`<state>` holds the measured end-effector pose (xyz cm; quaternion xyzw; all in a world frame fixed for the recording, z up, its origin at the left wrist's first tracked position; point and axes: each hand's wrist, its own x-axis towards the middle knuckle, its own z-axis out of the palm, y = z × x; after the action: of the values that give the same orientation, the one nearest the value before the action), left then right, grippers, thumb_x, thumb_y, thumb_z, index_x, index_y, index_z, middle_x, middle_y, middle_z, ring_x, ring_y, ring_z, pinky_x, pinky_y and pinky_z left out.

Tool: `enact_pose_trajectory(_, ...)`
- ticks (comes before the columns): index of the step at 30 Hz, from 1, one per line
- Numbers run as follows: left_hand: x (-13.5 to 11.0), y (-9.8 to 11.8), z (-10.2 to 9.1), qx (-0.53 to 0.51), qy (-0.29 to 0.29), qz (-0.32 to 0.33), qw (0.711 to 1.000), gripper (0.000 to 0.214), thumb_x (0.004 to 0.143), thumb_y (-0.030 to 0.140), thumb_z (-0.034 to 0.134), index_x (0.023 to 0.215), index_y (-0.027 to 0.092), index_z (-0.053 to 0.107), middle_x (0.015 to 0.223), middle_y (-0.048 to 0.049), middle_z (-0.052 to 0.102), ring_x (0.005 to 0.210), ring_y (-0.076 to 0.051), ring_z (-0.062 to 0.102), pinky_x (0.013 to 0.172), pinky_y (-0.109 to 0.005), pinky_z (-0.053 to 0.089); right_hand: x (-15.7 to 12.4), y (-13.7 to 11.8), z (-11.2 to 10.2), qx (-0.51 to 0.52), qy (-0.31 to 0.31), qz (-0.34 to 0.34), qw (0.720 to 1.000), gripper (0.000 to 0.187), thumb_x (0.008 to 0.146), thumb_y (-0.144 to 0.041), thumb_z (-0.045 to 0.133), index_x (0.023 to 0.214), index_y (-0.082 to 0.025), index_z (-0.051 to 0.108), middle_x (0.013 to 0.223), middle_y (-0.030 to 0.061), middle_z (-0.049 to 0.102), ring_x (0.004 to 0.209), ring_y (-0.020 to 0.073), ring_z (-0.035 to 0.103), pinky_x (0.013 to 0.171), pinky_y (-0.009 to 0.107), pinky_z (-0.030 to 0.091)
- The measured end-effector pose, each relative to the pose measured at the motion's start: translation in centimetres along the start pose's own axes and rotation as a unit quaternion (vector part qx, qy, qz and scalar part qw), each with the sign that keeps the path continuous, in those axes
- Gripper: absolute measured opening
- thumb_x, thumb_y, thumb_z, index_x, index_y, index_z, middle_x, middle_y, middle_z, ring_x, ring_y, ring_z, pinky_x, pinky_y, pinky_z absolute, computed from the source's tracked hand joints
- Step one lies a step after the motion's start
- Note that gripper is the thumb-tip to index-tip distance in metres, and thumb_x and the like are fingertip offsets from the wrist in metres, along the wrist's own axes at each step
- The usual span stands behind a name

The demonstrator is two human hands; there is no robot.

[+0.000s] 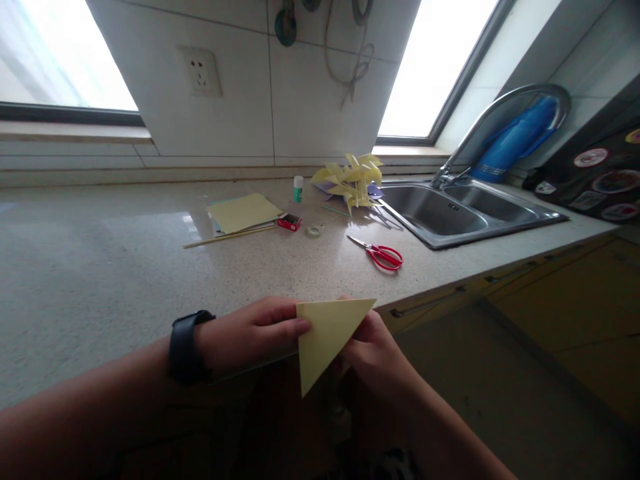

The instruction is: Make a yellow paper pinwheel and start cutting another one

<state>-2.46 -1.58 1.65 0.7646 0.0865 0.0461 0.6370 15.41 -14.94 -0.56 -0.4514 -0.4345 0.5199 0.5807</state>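
Note:
A yellow sheet of paper [327, 333], folded into a triangle, is held up at the front edge of the counter. My left hand [265, 331] pinches its left corner, with the thumb on the near face and the other fingers behind. On the slanted lower right side, my right hand [373, 347] grips the paper; most of its fingers are hidden behind it. Beyond the hands, red-handled scissors [384, 257] lie on the counter, blades pointing left.
On the speckled counter [125, 267] are stacked paper sheets [245, 212], wooden sticks [230, 236], a small red box [289, 222], a tape roll [315, 231], a glue stick [298, 189] and yellow and purple paper pinwheels [355, 180]. A double sink [435, 212] lies to the right.

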Motion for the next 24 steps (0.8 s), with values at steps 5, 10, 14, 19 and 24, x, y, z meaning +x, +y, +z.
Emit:
enact_pose_trajectory(5, -0.1, -0.3, 0.0, -0.055, -0.023, -0.017, 0.998, 0.032, 0.102, 0.040, 0.050, 0.107, 0.015, 0.068, 0.102, -0.0071, 0.069, 0.091, -0.019, 0.059, 0.087, -0.034, 0.049, -0.1, -0.2, -1.2, -0.040, 0.105, -0.051, 0.992, 0.033, 0.078, -0.022, 0.081, 0.101, -0.024, 0.057, 0.083, -0.0047, 0.063, 0.057, 0.0079, 0.055, 0.048, 0.018, 0.044)
enact_pose_trajectory(10, 0.1, -0.3, 0.0, -0.077, -0.041, -0.015, 0.996, 0.030, 0.102, 0.040, 0.050, 0.106, 0.016, 0.069, 0.099, -0.0063, 0.069, 0.089, -0.019, 0.059, 0.086, -0.032, 0.048, -0.4, -0.7, -2.2, -0.226, 0.118, -0.175, 0.951, 0.038, 0.077, -0.008, 0.077, 0.106, -0.030, 0.067, 0.097, -0.0023, 0.066, 0.073, 0.0114, 0.058, 0.063, 0.023, 0.048)
enact_pose_trajectory(14, 0.1, -0.1, 0.0, -0.083, -0.048, -0.020, 0.995, 0.031, 0.102, 0.041, 0.051, 0.108, 0.015, 0.068, 0.097, -0.0048, 0.068, 0.085, -0.017, 0.058, 0.081, -0.029, 0.046, -0.5, -0.8, -2.2, -0.297, 0.107, -0.230, 0.920, 0.029, 0.078, -0.001, 0.069, 0.092, -0.027, 0.071, 0.092, -0.0013, 0.067, 0.087, 0.0157, 0.062, 0.075, 0.028, 0.049)
enact_pose_trajectory(19, 0.0, 0.3, 0.0, -0.076, -0.047, -0.021, 0.996, 0.034, 0.102, 0.044, 0.051, 0.104, 0.015, 0.068, 0.094, -0.0046, 0.068, 0.082, -0.016, 0.057, 0.078, -0.029, 0.046, -0.5, -0.1, -1.6, -0.254, 0.143, -0.211, 0.933, 0.020, 0.081, -0.008, 0.070, 0.090, -0.026, 0.070, 0.088, -0.0020, 0.067, 0.080, 0.0150, 0.061, 0.070, 0.028, 0.047)
enact_pose_trajectory(24, -0.2, 0.3, 0.1, -0.109, -0.029, -0.027, 0.993, 0.033, 0.101, 0.042, 0.053, 0.114, 0.015, 0.068, 0.103, -0.0068, 0.070, 0.088, -0.018, 0.060, 0.081, -0.029, 0.046, -0.8, 0.4, -1.4, -0.251, 0.148, -0.157, 0.944, 0.024, 0.078, -0.009, 0.070, 0.094, -0.027, 0.069, 0.084, -0.0035, 0.067, 0.072, 0.0134, 0.059, 0.063, 0.025, 0.044)
